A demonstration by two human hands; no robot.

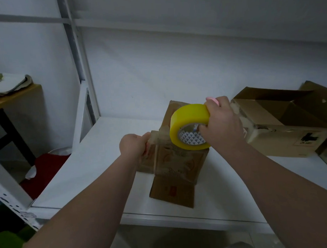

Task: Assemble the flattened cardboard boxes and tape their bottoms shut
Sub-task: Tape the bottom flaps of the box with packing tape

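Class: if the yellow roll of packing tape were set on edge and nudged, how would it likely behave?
The yellow roll of packing tape is round, so it would probably roll along the white shelf. Its thick winding suggests some heft; laid flat, it should stay put.

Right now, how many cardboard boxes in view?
2. A small box in the middle; a larger open box to its right. The cardboard piece behind the larger one may be another.

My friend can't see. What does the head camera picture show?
A person's right hand holds a yellow tape roll above a small cardboard box on a white table, while the left hand grips the tape end at its left side. A bigger open box lies to the right.
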